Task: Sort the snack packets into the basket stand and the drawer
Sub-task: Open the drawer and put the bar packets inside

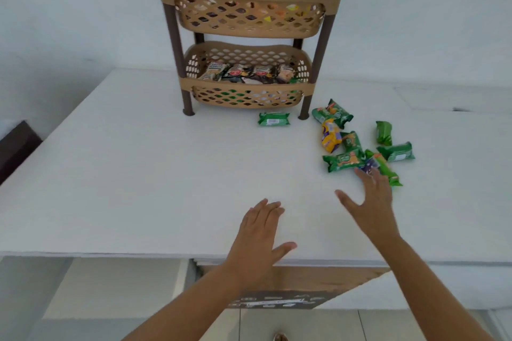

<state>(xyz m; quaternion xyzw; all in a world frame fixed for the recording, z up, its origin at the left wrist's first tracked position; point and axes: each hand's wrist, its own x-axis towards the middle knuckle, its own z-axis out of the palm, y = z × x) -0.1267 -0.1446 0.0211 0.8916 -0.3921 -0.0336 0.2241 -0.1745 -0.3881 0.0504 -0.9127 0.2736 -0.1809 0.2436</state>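
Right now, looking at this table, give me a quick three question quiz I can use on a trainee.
1. True or false: the lower basket of the basket stand already holds packets.
2. Which hand is nearest the pile of loose packets? A) left hand B) right hand
3. Fill in: one green packet lies alone between the stand's two front ____.

Key
1. True; several packets lie in it.
2. B; the right hand reaches with spread fingers to the pile's near edge, while the left hand is open over the table.
3. Legs.
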